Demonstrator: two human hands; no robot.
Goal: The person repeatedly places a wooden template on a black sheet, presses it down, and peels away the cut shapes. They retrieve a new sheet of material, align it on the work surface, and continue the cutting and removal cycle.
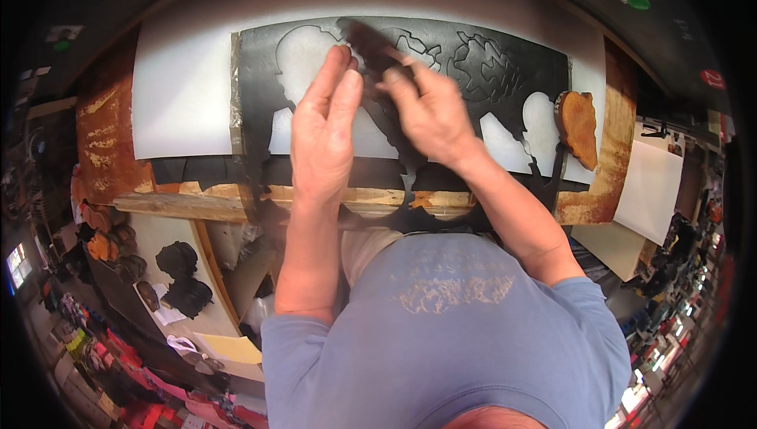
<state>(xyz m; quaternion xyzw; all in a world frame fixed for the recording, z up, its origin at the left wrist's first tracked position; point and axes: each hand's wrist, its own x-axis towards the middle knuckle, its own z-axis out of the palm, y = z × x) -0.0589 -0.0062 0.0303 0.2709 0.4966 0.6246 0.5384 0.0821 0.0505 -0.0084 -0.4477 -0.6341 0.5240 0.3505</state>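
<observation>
A black sheet (505, 74) with cut-out shapes lies on white paper (181, 98) on the bench. My left hand (323, 133) rests flat on the sheet, fingers straight and together, pressing it down. Beside it, my right hand (430, 113) grips a dark, blurred tool (371, 42) whose tip points up and left over the sheet, close to my left fingertips. What kind of tool it is cannot be made out.
An orange-brown rounded piece (579, 125) sits at the sheet's right end. Rough wooden boards (197, 204) edge the bench front. Below left, black cut shapes (183, 275) lie on a lower board. White sheets (650, 188) lean at right. Cluttered goods fill the floor edges.
</observation>
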